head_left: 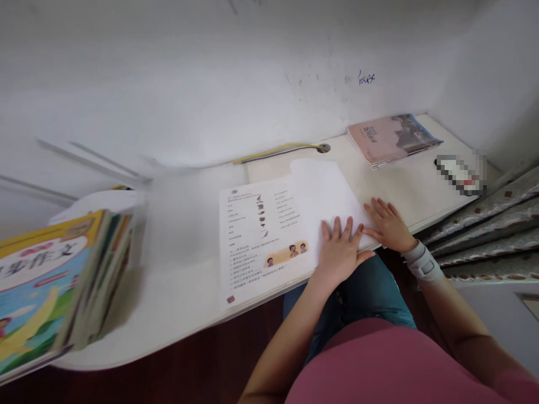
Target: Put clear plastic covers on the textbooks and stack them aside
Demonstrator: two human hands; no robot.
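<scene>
A printed worksheet [256,235] lies on the white desk [177,303], with its right part folded over into a blank white flap [324,191]. My left hand [339,249] rests flat on the lower edge of that flap, fingers stretched out. My right hand [387,224] lies flat beside it at the flap's right edge, fingers spread, with a grey band round the wrist. Neither hand holds anything.
A stack of colourful books [54,286] stands at the desk's left end. A pink booklet pile [389,137] lies at the far right by the wall. A yellow cable [278,150] runs along the back. Patterned fabric [484,235] hangs at the right.
</scene>
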